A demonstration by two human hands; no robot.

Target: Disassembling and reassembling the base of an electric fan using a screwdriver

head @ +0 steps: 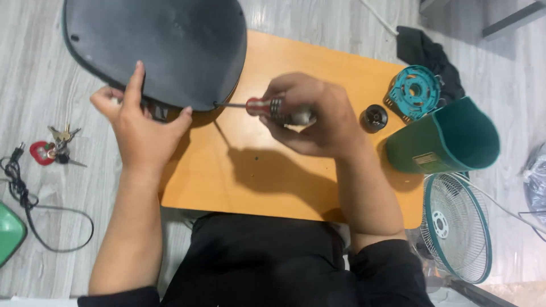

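Two bare hands work at a low orange wooden counter (296, 193). The left hand (139, 122) grips the edge of a large rounded black plastic base (165, 48) tilted over the counter's far left corner. The right hand (310, 116) is closed around a red-handled screwdriver (264, 106), its thin shaft reaching the base's rim. To the right sit a small black round knob (373, 118), a teal motor part (414, 91) and a green plastic housing (449, 139). A bunch of keys (57, 149) lies on the grey floor (34, 74).
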